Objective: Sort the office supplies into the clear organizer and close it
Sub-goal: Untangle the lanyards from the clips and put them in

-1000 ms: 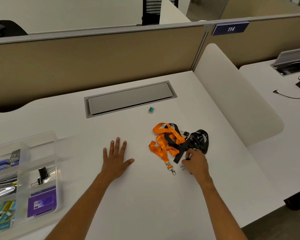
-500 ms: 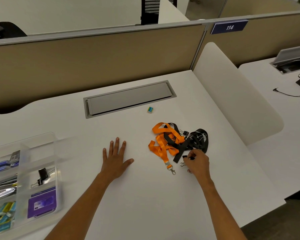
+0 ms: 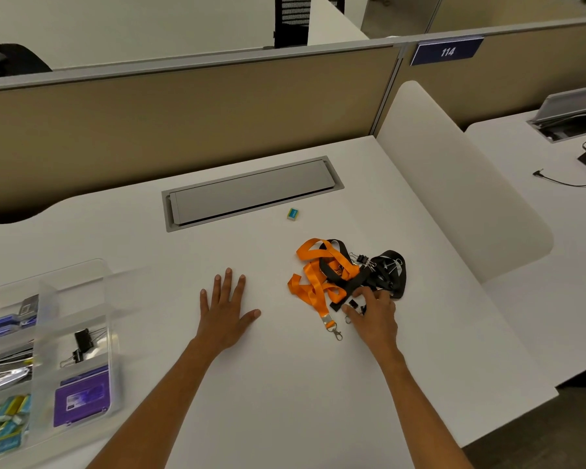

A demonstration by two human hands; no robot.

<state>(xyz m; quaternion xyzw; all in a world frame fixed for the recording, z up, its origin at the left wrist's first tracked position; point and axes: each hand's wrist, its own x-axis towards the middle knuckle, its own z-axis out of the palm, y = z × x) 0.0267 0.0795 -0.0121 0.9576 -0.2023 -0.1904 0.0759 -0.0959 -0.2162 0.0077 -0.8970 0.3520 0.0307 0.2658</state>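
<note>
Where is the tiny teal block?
In the head view, the small teal block lies alone on the white desk, just in front of the right end of the grey cable hatch and beyond the orange lanyard.

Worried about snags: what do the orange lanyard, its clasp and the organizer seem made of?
Orange lanyard: probably woven fabric ribbon, slight sheen; it folds in limp loops. Clasp: likely metal, silvery and shiny. Clear organizer: seemingly rigid transparent plastic; contents show through its walls.

We are in an office. Tan fabric cubicle partitions, a blue "114" number plate and a white desk with a grey cable hatch show it.
</note>
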